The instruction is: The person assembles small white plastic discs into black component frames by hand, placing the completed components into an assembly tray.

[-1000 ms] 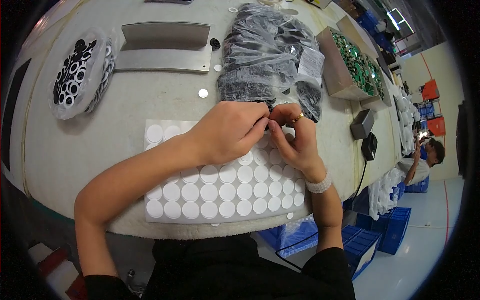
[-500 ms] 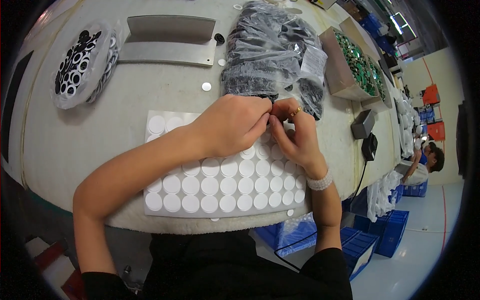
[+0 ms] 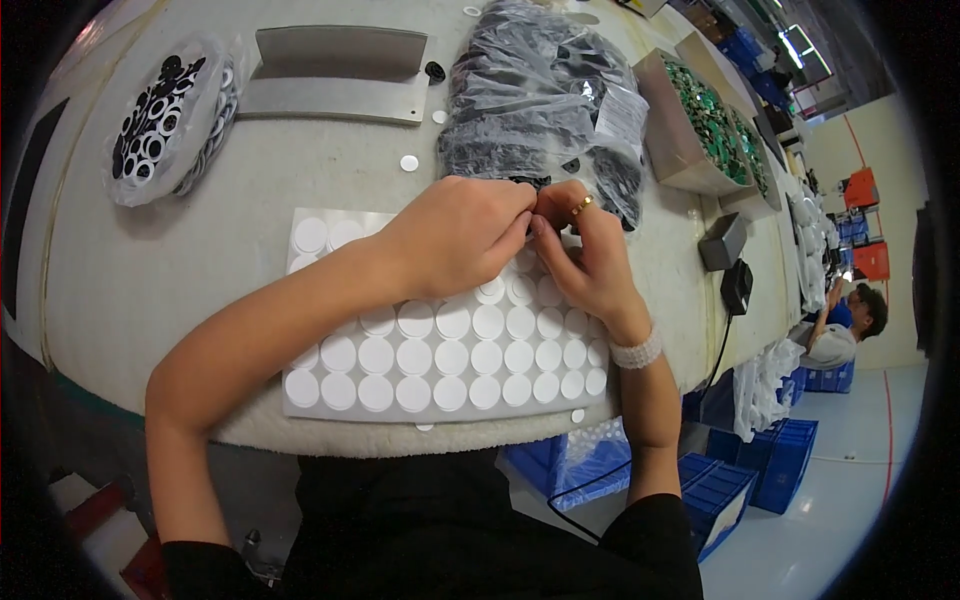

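Observation:
Fingertips together, my left hand (image 3: 462, 238) and my right hand (image 3: 592, 258) meet over the far part of a sheet of round white stickers (image 3: 450, 357). Both are closed in a pinch. A little dark shows between the fingers, but what they hold is mostly hidden. The sheet lies flat near the table's front edge, its rows of discs partly covered by my left forearm. Just beyond my fingers rests a large clear plastic bag (image 3: 520, 110) full of black parts.
At the left sits a clear bag of black and white rings (image 3: 150, 140), beside a bent metal plate (image 3: 330, 95). Boxes of green circuit boards (image 3: 695, 130) stand at the right, near a small grey box (image 3: 724, 242). Loose white discs (image 3: 409, 163) dot the table (image 3: 300, 170). Another person (image 3: 845, 325) is far right.
The view has shifted slightly, so the table's things sit a bit higher in the picture. My hands stay pinched together in nearly the same place.

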`<action>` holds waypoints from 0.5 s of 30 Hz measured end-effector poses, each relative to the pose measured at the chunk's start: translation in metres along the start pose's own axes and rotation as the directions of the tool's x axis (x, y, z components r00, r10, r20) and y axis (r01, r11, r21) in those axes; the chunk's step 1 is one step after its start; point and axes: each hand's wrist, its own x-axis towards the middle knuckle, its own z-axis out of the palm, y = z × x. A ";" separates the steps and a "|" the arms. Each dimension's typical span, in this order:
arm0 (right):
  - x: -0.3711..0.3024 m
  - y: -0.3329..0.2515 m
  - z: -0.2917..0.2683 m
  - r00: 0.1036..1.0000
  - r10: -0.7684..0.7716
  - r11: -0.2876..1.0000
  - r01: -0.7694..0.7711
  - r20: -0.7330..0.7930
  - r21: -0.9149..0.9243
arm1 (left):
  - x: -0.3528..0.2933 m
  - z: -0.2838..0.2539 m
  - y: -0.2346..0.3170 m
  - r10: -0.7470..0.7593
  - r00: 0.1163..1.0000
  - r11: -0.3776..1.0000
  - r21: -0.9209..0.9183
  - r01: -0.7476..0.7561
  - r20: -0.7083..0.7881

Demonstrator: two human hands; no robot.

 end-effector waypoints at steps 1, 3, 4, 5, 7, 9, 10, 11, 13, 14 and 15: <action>0.000 0.001 0.000 1.000 0.000 1.000 0.000 -0.001 -0.001 | 0.000 0.000 0.000 -0.001 1.000 1.000 0.005 0.001 0.003; -0.001 0.002 0.001 1.000 0.015 1.000 -0.015 -0.002 -0.009 | 0.000 0.001 -0.001 0.005 1.000 1.000 0.006 -0.005 0.001; -0.001 0.002 0.001 1.000 0.014 1.000 -0.014 -0.004 -0.010 | 0.000 0.001 0.000 0.009 1.000 1.000 0.008 -0.009 -0.002; -0.001 0.003 0.001 1.000 0.002 1.000 -0.002 -0.009 -0.010 | 0.000 0.001 0.000 0.011 1.000 1.000 0.008 -0.011 -0.001; -0.001 0.003 0.001 1.000 -0.009 1.000 0.009 -0.016 -0.008 | 0.000 0.000 0.000 0.000 1.000 1.000 0.000 0.000 0.007; -0.002 0.005 0.001 1.000 -0.011 1.000 0.011 -0.016 -0.030 | 0.001 0.000 0.000 0.000 1.000 1.000 -0.008 0.000 0.005; -0.002 0.006 0.001 1.000 -0.010 1.000 0.010 -0.021 -0.026 | 0.001 -0.002 0.001 -0.001 1.000 1.000 -0.016 0.001 0.002; -0.002 0.006 0.002 0.999 -0.023 1.000 0.022 -0.049 -0.019 | 0.001 -0.002 0.001 0.000 1.000 1.000 -0.013 0.000 0.008; -0.002 0.007 0.003 0.996 -0.032 0.999 0.032 -0.086 -0.013 | 0.001 -0.003 0.000 -0.014 0.999 0.994 -0.109 0.011 -0.030; -0.001 0.007 0.002 0.995 -0.030 1.000 0.030 -0.097 0.000 | 0.002 -0.005 0.000 -0.009 1.000 0.994 -0.107 0.006 -0.023; 0.000 0.007 0.002 0.994 -0.028 0.999 0.029 -0.108 0.013 | 0.003 -0.008 0.001 -0.030 0.999 0.990 -0.136 0.029 -0.011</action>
